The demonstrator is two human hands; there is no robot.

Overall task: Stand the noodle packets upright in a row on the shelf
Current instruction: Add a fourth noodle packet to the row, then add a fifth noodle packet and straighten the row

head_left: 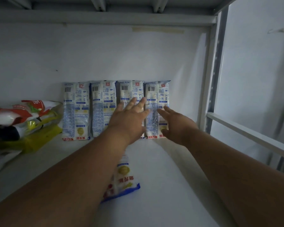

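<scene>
Four noodle packets point(76, 110) upright, one packet lying point(123, 176), two hands point(129, 118).

- Four long white-and-blue plastic noodle packets, upright in a row against the white back wall, edges touching, printed backs and barcodes facing out.
- Leftmost packet point(75, 110) and second packet point(102, 108): fully in view, red lettering at the base.
- Third packet point(131, 90): lower half hidden.
- Rightmost packet point(156, 102): partly covered.
- Fifth matching packet point(124, 176): flat on the white metal shelf point(162, 185), well apart from the row, upper part hidden.
</scene>
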